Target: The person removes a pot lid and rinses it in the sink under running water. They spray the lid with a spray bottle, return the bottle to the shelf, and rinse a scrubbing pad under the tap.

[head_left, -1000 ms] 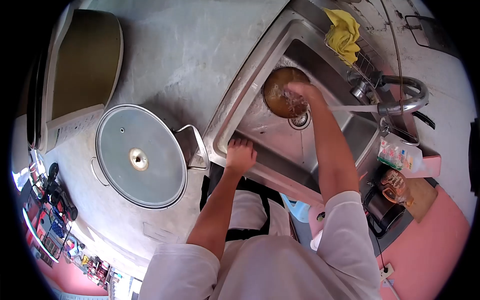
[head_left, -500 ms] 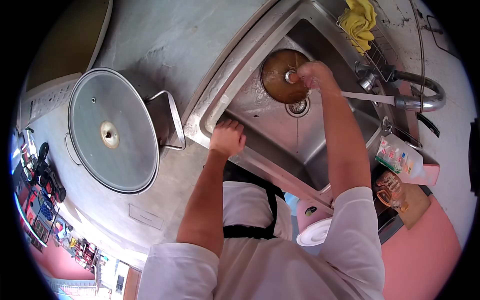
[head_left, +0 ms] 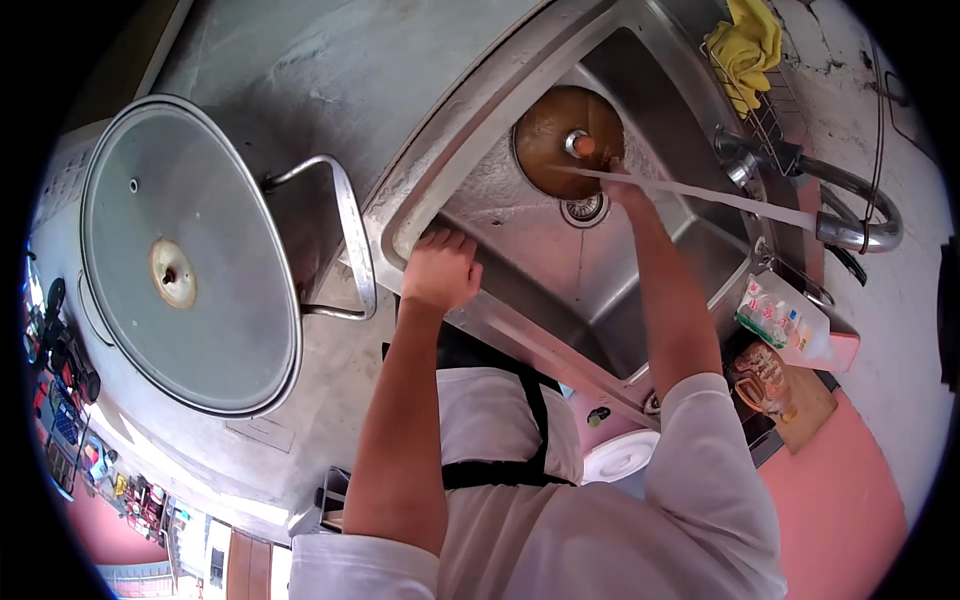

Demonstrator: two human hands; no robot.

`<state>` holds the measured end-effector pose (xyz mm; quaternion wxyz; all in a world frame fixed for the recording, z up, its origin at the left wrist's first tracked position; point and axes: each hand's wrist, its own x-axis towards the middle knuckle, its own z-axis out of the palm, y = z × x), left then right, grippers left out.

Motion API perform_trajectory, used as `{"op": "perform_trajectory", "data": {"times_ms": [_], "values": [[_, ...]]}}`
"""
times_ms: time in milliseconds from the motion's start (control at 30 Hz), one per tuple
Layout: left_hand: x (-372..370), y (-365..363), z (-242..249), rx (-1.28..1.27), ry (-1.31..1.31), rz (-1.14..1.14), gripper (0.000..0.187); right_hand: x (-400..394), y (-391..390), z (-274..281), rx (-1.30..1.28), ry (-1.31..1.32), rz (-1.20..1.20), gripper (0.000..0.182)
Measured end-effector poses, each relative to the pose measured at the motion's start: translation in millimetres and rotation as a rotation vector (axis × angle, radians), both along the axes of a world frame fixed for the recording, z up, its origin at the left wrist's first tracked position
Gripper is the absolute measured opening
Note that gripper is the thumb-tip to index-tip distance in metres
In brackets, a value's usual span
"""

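In the sink (head_left: 640,345) lies a round, amber-brown pot lid (head_left: 548,130) with a metal-ringed knob, just beyond the drain (head_left: 583,208). My right hand (head_left: 620,185) grips the lid's near right rim; the water stream partly covers its fingers. Water runs sideways across the view from the curved faucet (head_left: 850,232) onto the lid. My left hand (head_left: 440,268) rests with curled fingers hooked over the sink's left edge. Close to that hand stands a large metal pot (head_left: 322,240) covered by a glass lid (head_left: 200,330).
A yellow cloth (head_left: 748,55) hangs on a wire rack (head_left: 775,115) behind the sink. At the right are a plastic bag (head_left: 785,320) and an orange-brown bottle (head_left: 762,380). A white round lid (head_left: 615,458) shows below the sink.
My right hand has moved from the lid's knob to its near right rim. The water now lands on the lid. My view has shifted slightly; my left hand stays on the sink edge.
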<state>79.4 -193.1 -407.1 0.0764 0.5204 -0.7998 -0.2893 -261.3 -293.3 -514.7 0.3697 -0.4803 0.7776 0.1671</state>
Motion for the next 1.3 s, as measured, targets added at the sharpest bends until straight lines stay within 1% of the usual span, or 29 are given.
{"op": "perform_trajectory", "data": {"times_ms": [33, 100, 133, 200, 233, 267, 300, 333, 367, 400, 467, 500, 567, 633, 667, 733, 767, 833, 867, 900, 933, 1000, 1067, 1100, 1133, 1200, 1233, 1267, 1300], "values": [[-0.7, 0.7, 0.7, 0.019, -0.020, 0.007, 0.011, -1.2, 40.6, -35.7, -0.207, 0.129, 0.152, 0.054], [-0.7, 0.7, 1.6, 0.013, -0.007, -0.003, 0.010, 20.1, 82.7, -43.6, -0.157, 0.122, 0.156, 0.058], [-0.5, -0.7, 0.9, 0.010, -0.009, 0.001, 0.010, 28.3, 85.1, -29.8, -0.163, 0.129, 0.143, 0.058], [-0.8, -2.2, 0.7, 0.008, -0.004, -0.012, 0.008, 43.8, 67.4, 23.6, -0.239, 0.024, -0.047, 0.065], [-0.8, -3.7, 3.3, 0.054, -0.045, -0.031, 0.010, 47.3, 45.1, 51.1, -0.050, -0.015, -0.106, 0.069], [-0.6, -3.9, 5.5, 0.100, -0.086, -0.055, 0.013, 40.4, 53.7, 31.1, -0.047, -0.013, -0.126, 0.069], [-0.8, -3.2, 5.7, 0.098, -0.087, -0.071, 0.013, 31.2, 66.4, -2.9, -0.220, 0.006, -0.066, 0.067], [-1.4, -4.4, 4.3, 0.031, -0.047, -0.042, 0.008, 24.4, 69.9, -22.0, -0.401, 0.029, -0.003, 0.066], [-2.1, -3.8, 3.3, -0.031, -0.003, -0.016, 0.004, 33.0, 75.2, -18.6, -0.284, 0.081, 0.023, 0.066], [-2.1, -2.5, 2.9, -0.033, 0.004, -0.036, 0.004, 44.9, 83.6, -14.5, -0.285, 0.091, 0.004, 0.066], [-2.6, -3.4, 2.5, -0.035, -0.001, -0.015, 0.004, 68.9, 88.2, -7.4, -0.477, 0.111, -0.107, 0.054], [-3.5, -4.4, 5.4, -0.034, -0.019, -0.016, 0.004, 75.6, 76.6, 2.0, -0.485, 0.118, -0.124, 0.054], [-4.9, -7.0, 6.1, -0.047, -0.018, -0.029, 0.004, 92.8, 50.0, 32.0, -0.675, -0.247, -0.588, 0.034], [-3.9, -5.2, 6.7, -0.049, -0.021, -0.060, 0.004, 106.1, 23.2, 19.3, -0.797, -0.336, -0.880, 0.021], [-4.2, -4.1, 5.7, -0.053, -0.031, -0.056, 0.004, 107.5, 9.5, 14.0, -0.805, -0.326, -0.911, 0.021], [-5.1, -6.0, 3.0, -0.073, -0.040, -0.074, 0.004, 106.0, -21.7, 17.8, -0.798, -0.563, -1.117, 0.022], [-4.4, -4.9, 2.8, -0.045, -0.045, -0.073, 0.005, 103.5, -30.2, 26.5, -0.815, -0.563, -1.139, 0.022], [-5.1, -5.8, 5.2, -0.038, -0.051, -0.076, 0.005, 102.2, -45.9, 49.4, -1.191, -0.480, -1.438, 0.032], [-5.0, -5.0, 5.1, -0.038, -0.068, -0.081, 0.005, 106.3, -44.4, 48.6, -1.214, -0.482, -1.472, 0.032], [-4.7, -5.6, 5.0, -0.037, -0.072, -0.091, 0.005, 113.0, -40.8, 37.9, -1.077, -0.376, -1.546, 0.038], [-5.1, -6.7, 5.9, -0.033, -0.076, -0.100, 0.005, 121.2, -40.2, 43.3, -0.932, -0.273, -1.610, 0.043], [-5.1, -6.7, 6.5, -0.039, -0.082, -0.122, 0.005, 131.7, -41.9, 59.1, -0.682, -0.037, -1.457, 0.047], [-5.3, -5.7, 6.9, -0.034, -0.083, -0.119, 0.005, 119.6, -29.2, 53.6, -1.152, 0.052, -0.764, 0.054], [-5.6, -6.0, 6.7, -0.041, -0.087, -0.120, 0.005, 117.2, -24.3, 44.0, -1.044, 0.164, -0.758, 0.049], [-6.7, -6.9, 6.6, -0.048, -0.088, -0.121, 0.004, 116.2, -18.3, 38.9, -1.049, 0.171, -0.769, 0.049], [-6.4, -6.6, 7.8, -0.053, -0.096, -0.137, 0.004, 118.9, -2.2, 24.7, -0.711, -0.018, -0.772, 0.042], [-6.4, -7.1, 7.9, -0.040, -0.094, -0.136, 0.005, 117.0, 2.3, 11.9, -0.814, 0.007, -0.773, 0.036], [-6.6, -7.5, 7.5, -0.025, -0.092, -0.133, 0.005, 111.3, 5.4, -1.1, -0.821, 0.008, -0.779, 0.036], [-7.6, -7.8, 8.0, -0.038, -0.083, -0.132, 0.006, 107.9, 4.6, 5.3, -0.766, -0.003, -0.701, 0.033]]}}
